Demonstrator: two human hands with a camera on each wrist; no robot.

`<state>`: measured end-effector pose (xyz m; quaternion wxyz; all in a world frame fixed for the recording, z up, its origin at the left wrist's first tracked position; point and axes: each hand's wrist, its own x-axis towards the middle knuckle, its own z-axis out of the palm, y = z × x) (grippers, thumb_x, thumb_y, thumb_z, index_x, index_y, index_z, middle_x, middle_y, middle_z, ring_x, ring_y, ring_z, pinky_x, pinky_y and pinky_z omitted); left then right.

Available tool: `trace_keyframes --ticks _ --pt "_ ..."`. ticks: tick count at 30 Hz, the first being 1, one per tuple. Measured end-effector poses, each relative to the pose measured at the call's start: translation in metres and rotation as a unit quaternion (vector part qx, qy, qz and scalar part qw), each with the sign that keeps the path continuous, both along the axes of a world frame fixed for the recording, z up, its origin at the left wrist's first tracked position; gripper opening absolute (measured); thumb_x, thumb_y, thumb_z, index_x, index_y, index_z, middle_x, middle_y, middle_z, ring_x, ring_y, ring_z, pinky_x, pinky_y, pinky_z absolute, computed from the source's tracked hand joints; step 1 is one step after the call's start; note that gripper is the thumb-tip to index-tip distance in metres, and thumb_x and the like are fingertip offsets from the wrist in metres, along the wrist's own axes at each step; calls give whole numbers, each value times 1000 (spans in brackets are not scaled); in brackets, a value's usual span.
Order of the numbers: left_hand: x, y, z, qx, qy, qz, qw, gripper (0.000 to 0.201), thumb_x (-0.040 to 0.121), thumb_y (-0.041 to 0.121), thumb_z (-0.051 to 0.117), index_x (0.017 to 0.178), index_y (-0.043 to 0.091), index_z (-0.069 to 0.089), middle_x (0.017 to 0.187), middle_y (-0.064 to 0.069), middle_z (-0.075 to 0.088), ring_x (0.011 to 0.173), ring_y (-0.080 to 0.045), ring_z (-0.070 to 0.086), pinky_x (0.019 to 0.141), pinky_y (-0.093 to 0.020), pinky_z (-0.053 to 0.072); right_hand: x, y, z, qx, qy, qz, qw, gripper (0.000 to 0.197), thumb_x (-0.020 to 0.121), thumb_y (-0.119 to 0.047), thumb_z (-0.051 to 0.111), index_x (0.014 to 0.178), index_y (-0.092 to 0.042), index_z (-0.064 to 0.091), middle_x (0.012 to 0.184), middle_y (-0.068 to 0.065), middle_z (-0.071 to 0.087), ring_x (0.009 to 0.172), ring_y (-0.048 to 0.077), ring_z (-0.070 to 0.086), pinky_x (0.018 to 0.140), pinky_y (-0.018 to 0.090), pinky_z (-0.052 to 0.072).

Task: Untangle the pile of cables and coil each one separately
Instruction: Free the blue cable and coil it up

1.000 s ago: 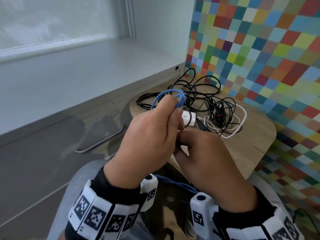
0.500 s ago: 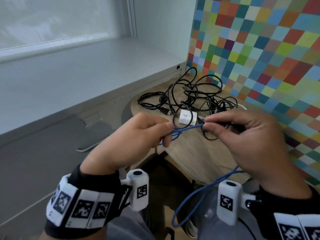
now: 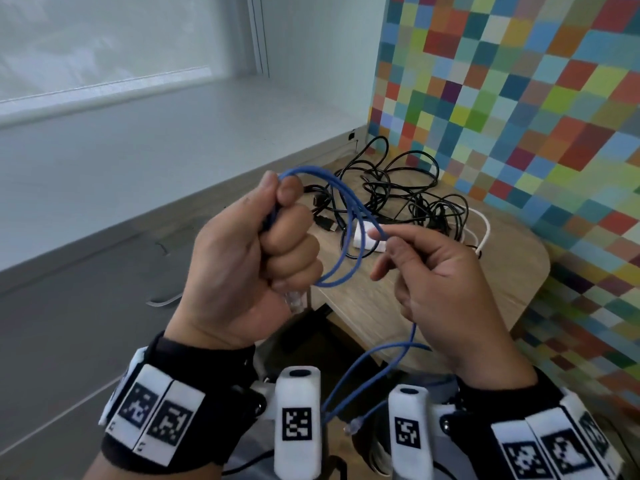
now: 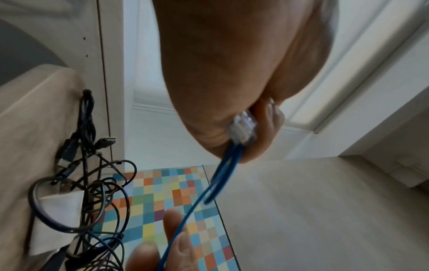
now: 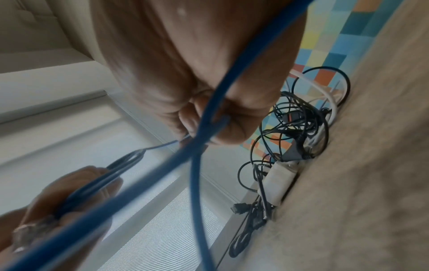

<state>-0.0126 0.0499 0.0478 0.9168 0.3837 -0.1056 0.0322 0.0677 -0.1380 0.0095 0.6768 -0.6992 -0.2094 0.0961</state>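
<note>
Loops of blue Ethernet cable (image 3: 341,233) sit gripped in my left hand (image 3: 249,258) so they hold shape; my right hand (image 3: 446,282) pinches the free length, feeding another turn.

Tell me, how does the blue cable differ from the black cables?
The blue cable is held in both hands, off the table; the black cables lie on the table. The blue one is gathered into neat loops; the black ones are one tangled pile. Both are thin and flexible.

Cable tangle (image 3: 408,199) on wooden table (image 3: 433,292)
</note>
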Motion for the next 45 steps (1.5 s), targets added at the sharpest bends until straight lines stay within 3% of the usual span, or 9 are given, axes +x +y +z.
trace_keyframes --ticks 9,15,24,28,33,36,40,42,45 --pt "3 -1 6 -38 -3 261 965 34 111 33 29 84 23 47 57 8 13 44 -9 9 39 -22 20 2 -2 -2 -92 -23 16 995 21 103 -27 59 95 -30 78 69 6 64 47 10 43 47 22 36" --pt "8 -13 2 121 -11 355 927 31 112 23 30 86 16 46 56 2 39 40 -14 28 41 -28 23 -9 8 -4 -213 -85 30 973 24 104 -18 59 113 -37 71 77 -2 73 52 -1 55 52 12 40" --pt "10 -25 -8 403 -63 290 866 25 110 23 35 90 10 45 65 -10 64 47 -26 57 46 -26 44 -15 13 -1 -250 -119 84 957 30 98 -17 66 105 -46 67 89 -9 73 68 6 61 66 25 46" --pt "10 -27 -13 440 -66 256 858 27 108 24 37 92 4 45 66 -11 64 61 -37 63 52 -55 51 -17 12 2 -241 -139 91 956 25 97 -13 65 88 -35 71 83 -15 73 65 12 63 67 38 54" --pt "11 -25 -14 471 -67 220 851 26 107 27 40 89 11 51 77 -1 64 104 -26 71 84 -53 56 -19 11 6 -190 -84 56 977 19 97 -13 68 87 -27 76 64 -4 71 47 9 62 55 30 53" --pt "12 -25 -17 548 -65 200 810 26 104 23 43 89 5 55 84 -9 62 85 -20 66 72 -42 55 -20 12 9 -126 -55 34 990 16 98 -7 66 89 -20 72 67 -1 72 46 12 64 46 26 51" --pt "14 -29 -20 659 -112 254 699 22 105 25 42 89 12 49 86 4 52 75 -17 52 66 -34 45 -22 14 7 -102 -27 12 994 12 92 -5 71 91 -9 60 68 10 72 47 27 66 44 46 54" --pt "16 -28 -24 717 -110 273 632 18 105 30 39 88 22 42 81 11 47 68 -14 47 60 -31 39 -21 14 7 -100 -25 13 995 20 90 -7 73 89 -7 54 64 13 69 42 20 63 41 36 49" --pt "16 -22 -29 767 -76 272 577 19 102 36 37 86 26 34 59 10 38 53 -16 38 51 -36 31 -17 10 13 -125 -35 62 990 30 82 -6 82 80 -15 53 61 10 69 40 13 56 44 26 43"
